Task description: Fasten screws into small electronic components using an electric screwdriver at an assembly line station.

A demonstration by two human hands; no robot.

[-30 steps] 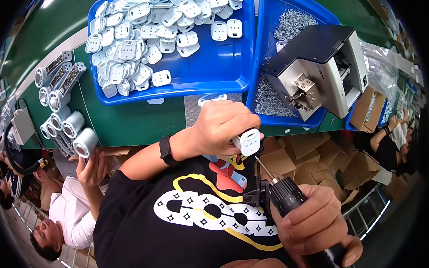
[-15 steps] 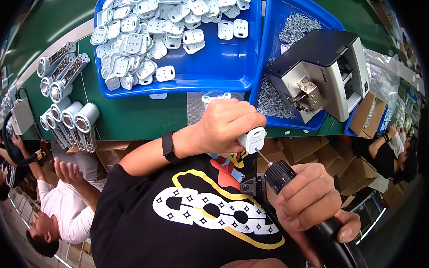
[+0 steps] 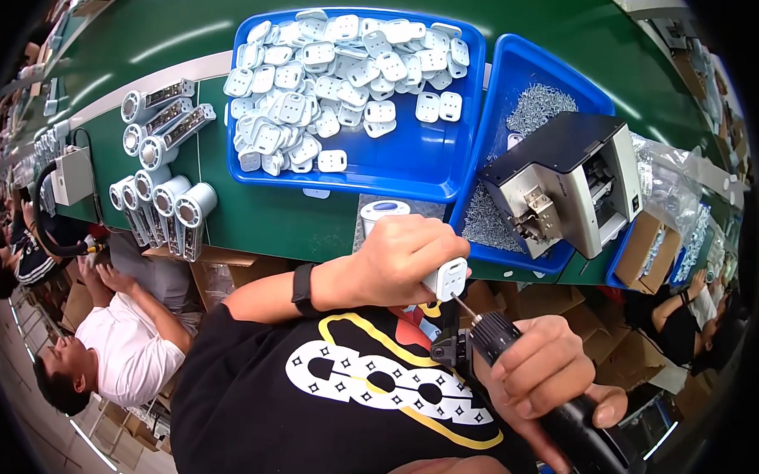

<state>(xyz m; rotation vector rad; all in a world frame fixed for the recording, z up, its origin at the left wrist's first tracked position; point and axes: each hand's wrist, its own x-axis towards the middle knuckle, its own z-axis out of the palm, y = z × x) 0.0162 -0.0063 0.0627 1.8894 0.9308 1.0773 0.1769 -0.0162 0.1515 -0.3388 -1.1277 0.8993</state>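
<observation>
My left hand (image 3: 408, 259), with a black band at its wrist, is closed around a white handheld device. Its square end cap with small holes (image 3: 452, 278) faces to the right. A white round head (image 3: 385, 210) shows beyond my knuckles and looks like the same device's other end. My right hand (image 3: 550, 372) grips a black electric screwdriver (image 3: 495, 335) from the right. The thin bit reaches the end cap; whether it sits in a screw is too small to tell.
A blue tray (image 3: 398, 175) holds many white plates. Beside it, another blue tray (image 3: 495, 91) carries loose screws and a screw feeder (image 3: 557, 180). Several white devices (image 3: 151, 191) lie at the left on the green table (image 3: 280, 225). A person in white (image 3: 137, 345) sits to the left.
The view has shifted, so table and trays sit lower and further right. Both hands keep their grips, and the bit stays at the end cap. The person at left has drawn their hands together.
</observation>
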